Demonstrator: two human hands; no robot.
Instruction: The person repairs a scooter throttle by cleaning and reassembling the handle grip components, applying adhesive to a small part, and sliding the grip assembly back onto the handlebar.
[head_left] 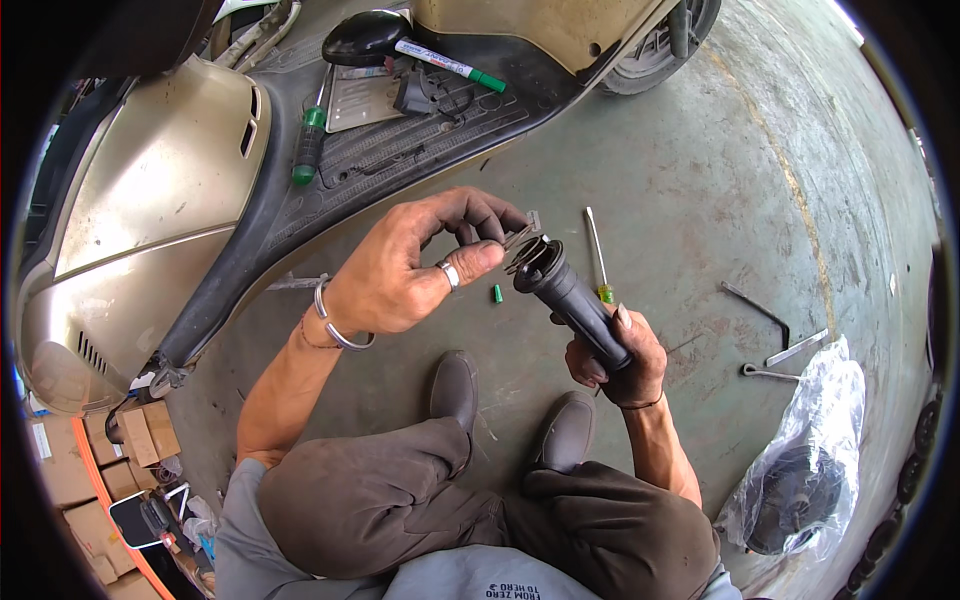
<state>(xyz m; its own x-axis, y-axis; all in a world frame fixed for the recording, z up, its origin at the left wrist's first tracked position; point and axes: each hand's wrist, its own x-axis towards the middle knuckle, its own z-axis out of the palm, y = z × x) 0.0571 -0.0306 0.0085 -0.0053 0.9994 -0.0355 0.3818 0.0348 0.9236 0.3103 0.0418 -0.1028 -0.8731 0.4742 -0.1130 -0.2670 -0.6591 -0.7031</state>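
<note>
In front of me my right hand [625, 358] is wrapped round the lower end of a black, flanged rubber handlebar grip [578, 308]. It tilts so that its open collar points up and left. My left hand [425, 262], with a ring and a bracelet, pinches a small thin metal piece [532, 220] between thumb and fingers. The piece is just above the collar. Dark wire-like loops [524, 254] show at the collar's mouth; whether they join the metal piece I cannot tell.
A gold scooter [165, 170] stands at left; its footboard bears a green-handled screwdriver [310, 145], a marker [450, 65] and a black cover [366, 37]. On the floor lie another screwdriver [597, 245], a green cap [497, 293], a hex key [757, 310] and a plastic-wrapped black part [800, 490].
</note>
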